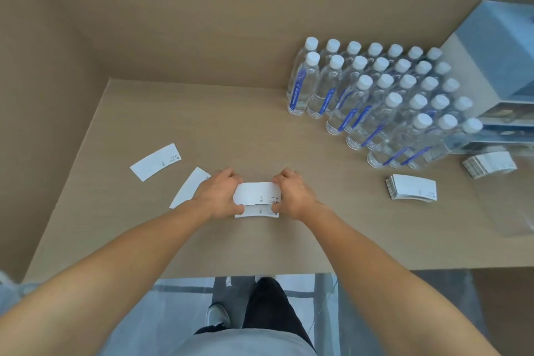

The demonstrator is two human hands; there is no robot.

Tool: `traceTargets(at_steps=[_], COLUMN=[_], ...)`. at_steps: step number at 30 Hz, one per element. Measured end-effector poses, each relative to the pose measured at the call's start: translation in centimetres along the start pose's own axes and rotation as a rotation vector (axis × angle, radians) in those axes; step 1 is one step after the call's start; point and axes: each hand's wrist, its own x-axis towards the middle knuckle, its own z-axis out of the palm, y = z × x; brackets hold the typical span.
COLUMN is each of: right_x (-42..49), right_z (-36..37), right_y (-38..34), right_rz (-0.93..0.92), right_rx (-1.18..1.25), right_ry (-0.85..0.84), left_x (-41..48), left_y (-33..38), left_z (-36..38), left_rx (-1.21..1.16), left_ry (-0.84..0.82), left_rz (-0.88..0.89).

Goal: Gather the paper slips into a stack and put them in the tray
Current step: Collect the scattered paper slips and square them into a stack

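Our left hand [220,193] and right hand [291,194] pinch the ends of a small bundle of slips [256,199], fingers curled tight. Two loose slips [156,161] lie left on the table [260,240].

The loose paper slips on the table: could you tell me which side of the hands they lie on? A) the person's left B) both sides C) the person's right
A: two single slips lie on the table left of the left hand; only stacks sit right.
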Motion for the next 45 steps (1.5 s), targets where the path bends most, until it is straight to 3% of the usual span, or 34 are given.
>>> traceTargets(at_steps=[9,16,21,29,37,45], right_x=[-0.8,0.4,0.8,0.4,0.6,5.7], right_z=[1.7,3.5,4.1,4.7,3.1,0.8], right_y=[0.3,1.3,1.4,0.5,-1.4,-8.3], right_rz=[0.005,0.005,0.073,0.098,-0.037,-0.318], right_rx=[-0.010,0.083,0.159,0.049,-0.196,-0.264], right_ry=[0.022,-0.072,-0.083,-0.075,-0.025,-0.090], left_x=[-0.7,0.2,0.4,-0.2,-2.2,-3.3], left_y=[0.0,0.0,0.1,0.4,-2.2,-7.2], left_z=[1.4,3.4,3.9,4.4,2.5,0.4], left_rx=[-0.111,-0.097,-0.094,-0.083,-0.068,-0.144], left_ry=[-0.055,-0.142,-0.127,-0.079,-0.022,0.077], left_rz=[-0.019,-0.060,-0.056,-0.023,-0.071,-0.321])
